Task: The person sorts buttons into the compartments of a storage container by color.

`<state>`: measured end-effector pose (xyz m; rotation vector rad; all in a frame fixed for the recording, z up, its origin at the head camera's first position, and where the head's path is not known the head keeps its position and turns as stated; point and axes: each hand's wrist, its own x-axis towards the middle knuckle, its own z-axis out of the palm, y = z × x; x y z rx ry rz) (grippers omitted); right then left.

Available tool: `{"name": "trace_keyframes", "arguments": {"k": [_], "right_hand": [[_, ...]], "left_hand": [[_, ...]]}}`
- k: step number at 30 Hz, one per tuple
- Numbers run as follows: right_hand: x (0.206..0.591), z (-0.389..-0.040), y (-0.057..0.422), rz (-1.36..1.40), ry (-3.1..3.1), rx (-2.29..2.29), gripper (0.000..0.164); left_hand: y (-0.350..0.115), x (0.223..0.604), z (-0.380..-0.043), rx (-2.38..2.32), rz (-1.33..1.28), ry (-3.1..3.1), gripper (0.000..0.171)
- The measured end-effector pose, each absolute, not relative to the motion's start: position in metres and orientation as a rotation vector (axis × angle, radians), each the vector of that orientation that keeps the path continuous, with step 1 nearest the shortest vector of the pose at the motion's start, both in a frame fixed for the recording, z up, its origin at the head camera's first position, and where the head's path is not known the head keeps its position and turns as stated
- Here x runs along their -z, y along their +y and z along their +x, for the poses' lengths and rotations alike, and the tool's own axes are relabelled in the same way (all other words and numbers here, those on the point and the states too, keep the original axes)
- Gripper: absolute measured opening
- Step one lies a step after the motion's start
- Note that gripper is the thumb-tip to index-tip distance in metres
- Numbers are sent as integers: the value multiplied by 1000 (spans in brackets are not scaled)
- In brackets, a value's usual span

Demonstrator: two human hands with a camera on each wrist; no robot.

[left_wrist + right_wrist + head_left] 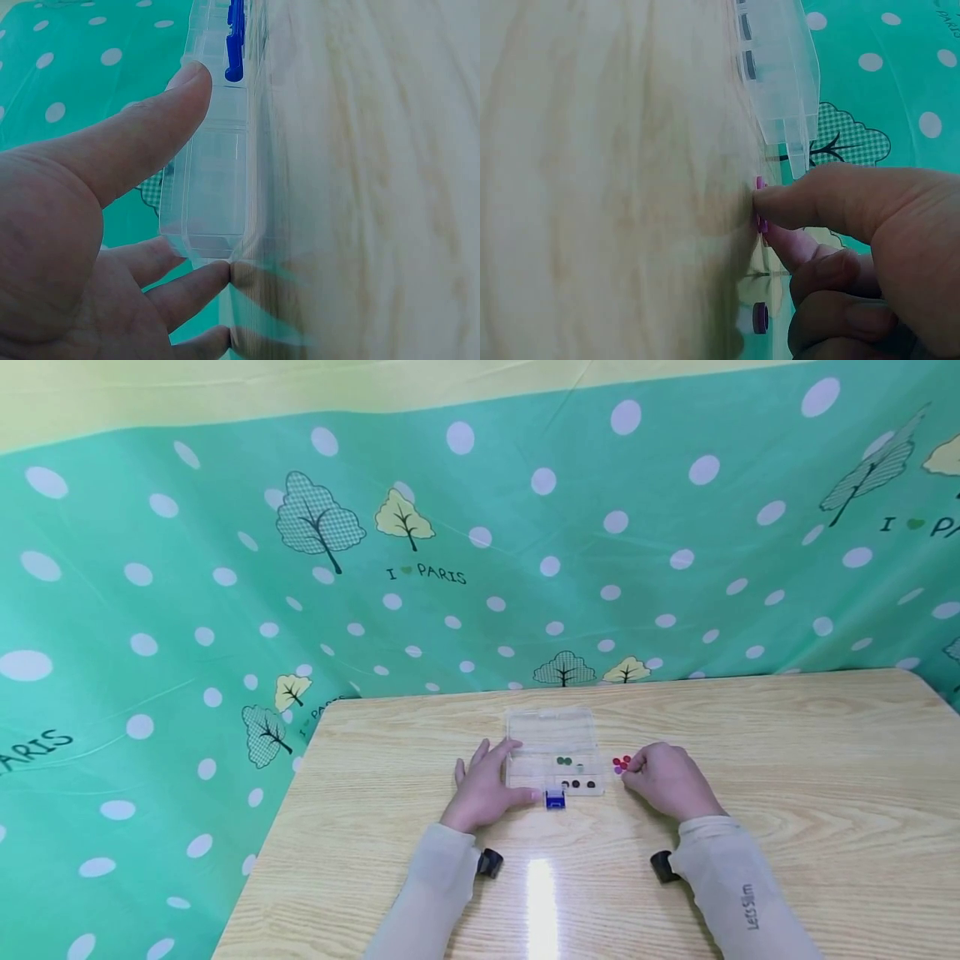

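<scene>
A clear plastic compartment box (531, 766) lies with its lid (551, 731) folded back. Several green buttons (564, 762) and dark brown buttons (591, 785) sit in separate compartments. My left hand (483, 789) spans the box's left end, its thumb straight along the front near the blue latch (555, 800) and its other fingertips at the end wall (206, 244). Right of the box lies a small cluster of red buttons (617, 761) with a purple one (618, 770). My right hand (670, 781) pinches a purple button (763, 224) low at the table between thumb and index finger.
Another dark purple button (760, 318) stands out beneath my right hand in the right wrist view. The wood-grain table (825, 777) backs onto a green dotted curtain (510, 560). Black wrist cameras (491, 862) are strapped at both wrists.
</scene>
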<state>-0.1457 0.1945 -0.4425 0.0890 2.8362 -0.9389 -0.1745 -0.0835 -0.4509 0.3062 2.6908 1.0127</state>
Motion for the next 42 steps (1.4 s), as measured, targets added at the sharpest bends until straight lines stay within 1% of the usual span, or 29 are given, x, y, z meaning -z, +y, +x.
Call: {"name": "trace_keyframes", "arguments": {"k": [25,42], "right_hand": [[444,-146,193,78,2884,952,8],[442,-147,190,119,2868,975,13]], "left_hand": [[-83,451,-174,-1015,298,2690,81],[-84,448,-173,-1015,299,2691,81]]}}
